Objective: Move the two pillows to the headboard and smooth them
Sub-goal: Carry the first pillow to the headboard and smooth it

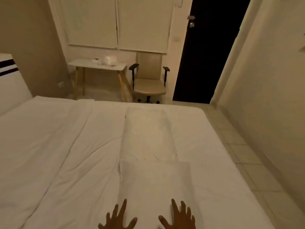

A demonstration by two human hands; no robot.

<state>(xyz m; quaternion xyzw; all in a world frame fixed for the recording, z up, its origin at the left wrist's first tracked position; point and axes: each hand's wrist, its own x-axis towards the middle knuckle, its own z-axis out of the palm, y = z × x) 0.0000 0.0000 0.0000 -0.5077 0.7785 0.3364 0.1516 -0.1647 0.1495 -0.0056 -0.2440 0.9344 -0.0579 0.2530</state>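
Two white pillows lie end to end on the white bed, right of its middle. The near pillow lies flat just beyond my fingers. The far pillow reaches toward the bed's far edge. My left hand and my right hand are at the bottom of the view, fingers spread, over the near end of the near pillow; I cannot tell whether they touch it. Neither hand holds anything. The headboard, white with dark stripes, stands at the far left.
Beyond the bed stand a small white table with small items on it and a beige office chair. A dark open doorway is at the back right. Tiled floor runs along the bed's right side beside a wall.
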